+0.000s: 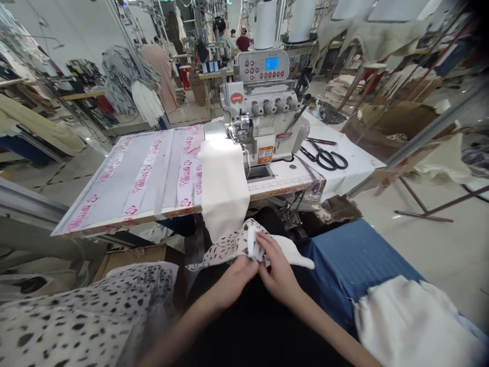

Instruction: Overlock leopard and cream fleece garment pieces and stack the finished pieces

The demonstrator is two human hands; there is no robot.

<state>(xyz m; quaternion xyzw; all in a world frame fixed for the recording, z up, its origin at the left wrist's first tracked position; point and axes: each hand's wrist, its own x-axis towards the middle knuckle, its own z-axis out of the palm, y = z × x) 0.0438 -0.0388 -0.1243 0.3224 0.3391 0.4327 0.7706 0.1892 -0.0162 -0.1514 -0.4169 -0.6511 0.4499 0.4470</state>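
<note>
My left hand [242,272] and my right hand [278,262] meet over my lap, both closed on a piece of black-spotted white fabric [225,247]. A folded white edge stands up between the fingers, and the left fingertips are partly hidden in the cloth. The plain white side of the piece [292,251] spreads out to the right. Just beyond, a strip of plain cream fabric [224,173] hangs from the sewing plate over the table edge. Its upper end lies under the lit needle area of an overlock sewing machine [263,109].
Black scissors [326,157] and dark red tweezers [321,141] lie on the right side. A plastic-covered tabletop [160,168] extends left. Spotted fabric [69,316] is piled at lower left; blue cloth [355,255] and white fabric [412,321] sit at lower right. A metal pole [412,135] slants at right.
</note>
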